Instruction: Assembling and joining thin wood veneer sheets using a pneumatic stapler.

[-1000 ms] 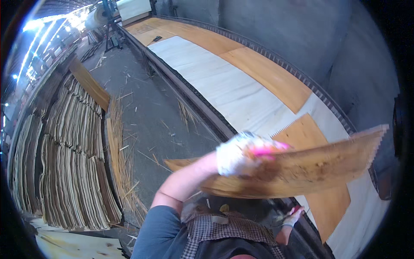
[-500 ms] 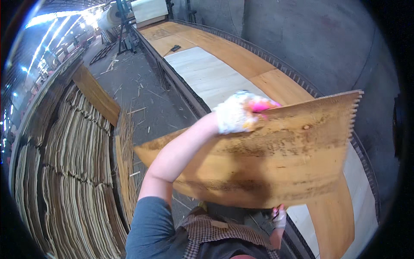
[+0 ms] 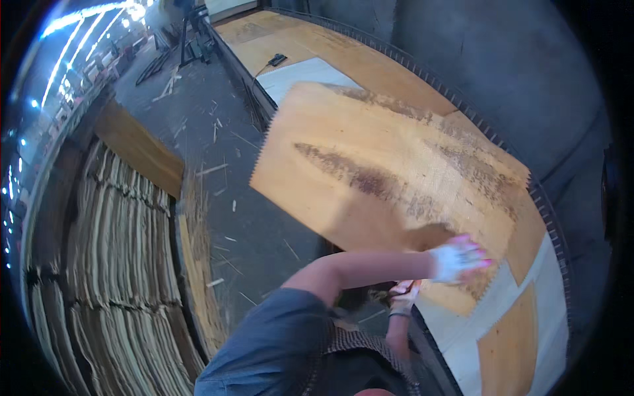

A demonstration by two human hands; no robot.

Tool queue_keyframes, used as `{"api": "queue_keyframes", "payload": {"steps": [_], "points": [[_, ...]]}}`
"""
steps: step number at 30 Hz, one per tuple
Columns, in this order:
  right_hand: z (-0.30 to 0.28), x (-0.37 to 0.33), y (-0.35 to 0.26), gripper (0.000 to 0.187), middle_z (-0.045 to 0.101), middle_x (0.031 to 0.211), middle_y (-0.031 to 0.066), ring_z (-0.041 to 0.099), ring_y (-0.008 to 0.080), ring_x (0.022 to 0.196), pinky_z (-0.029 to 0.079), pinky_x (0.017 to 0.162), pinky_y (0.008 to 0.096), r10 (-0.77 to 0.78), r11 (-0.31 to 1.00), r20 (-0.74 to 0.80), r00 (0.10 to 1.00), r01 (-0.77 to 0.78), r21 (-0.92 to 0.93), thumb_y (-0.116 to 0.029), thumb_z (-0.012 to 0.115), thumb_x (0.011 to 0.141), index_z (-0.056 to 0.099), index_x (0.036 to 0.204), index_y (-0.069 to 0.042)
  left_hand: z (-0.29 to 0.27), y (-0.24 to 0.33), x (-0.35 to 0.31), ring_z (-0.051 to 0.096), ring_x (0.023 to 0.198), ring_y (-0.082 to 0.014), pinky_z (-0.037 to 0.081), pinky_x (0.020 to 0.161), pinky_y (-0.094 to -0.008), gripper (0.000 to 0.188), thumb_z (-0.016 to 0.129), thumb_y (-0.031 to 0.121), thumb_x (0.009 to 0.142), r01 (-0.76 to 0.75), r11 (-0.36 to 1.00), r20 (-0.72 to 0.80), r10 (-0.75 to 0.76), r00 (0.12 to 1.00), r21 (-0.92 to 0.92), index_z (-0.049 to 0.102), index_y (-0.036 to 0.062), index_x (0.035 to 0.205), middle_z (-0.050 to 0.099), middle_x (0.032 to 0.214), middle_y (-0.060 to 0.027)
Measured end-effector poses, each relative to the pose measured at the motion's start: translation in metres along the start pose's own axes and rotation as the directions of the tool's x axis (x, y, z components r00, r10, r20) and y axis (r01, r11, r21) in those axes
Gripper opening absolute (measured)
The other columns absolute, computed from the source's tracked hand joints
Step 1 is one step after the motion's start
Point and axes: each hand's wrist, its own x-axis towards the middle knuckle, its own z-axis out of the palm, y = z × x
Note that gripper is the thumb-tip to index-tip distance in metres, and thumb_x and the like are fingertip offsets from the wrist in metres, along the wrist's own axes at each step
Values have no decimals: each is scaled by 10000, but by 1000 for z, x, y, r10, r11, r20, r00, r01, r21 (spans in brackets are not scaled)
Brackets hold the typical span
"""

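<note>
A large wood veneer sheet (image 3: 343, 204) with saw-toothed ends and dark stains lies tilted across the long table, its left end jutting over the near edge. My left hand (image 3: 460, 259), in a white glove with pink fingertips, reaches across to the sheet's right part. Its fingers look stretched out, though motion smears them. By the table's near edge, close under the left forearm, is my right hand (image 3: 404, 294), also in a light glove. Its fingers look curled, and what they hold is hidden.
White veneer (image 3: 300, 76) and brown veneer pieces (image 3: 508, 343) cover the table. A toothed strip (image 3: 485, 129) runs along its far side by a grey wall (image 3: 515, 72). Stacked veneer (image 3: 125, 244) stands at left, with a leaning board (image 3: 139, 145). Wood scraps (image 3: 212, 169) litter the floor.
The veneer sheet, raised and bent in my left hand before, has swung down flatter over the table. My left hand moved right and nearer; my right hand shifted slightly left and farther away.
</note>
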Motion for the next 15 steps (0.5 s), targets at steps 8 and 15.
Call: {"api": "queue_keyframes", "payload": {"steps": [8,15], "points": [[-6,144,55,272,487,548,-62,386,77,371,324,358,219,-23,988,-461,887,-49,-144,-453,581,843,504,734,-216,-280,-81,-388,471,1211,-249,394,987,-321,688,703,264,758,996,-64,127,-990,-56,-58,393,50,1334,463,1340,-155],[17,141,59,245,503,639,-54,342,51,391,296,328,162,-285,911,-569,772,34,-411,-414,678,768,534,797,-217,-364,-109,-660,502,1136,-230,417,941,-351,717,788,95,693,686,-334,-146,-828,-541,-647,410,47,1300,541,1195,-118]]}}
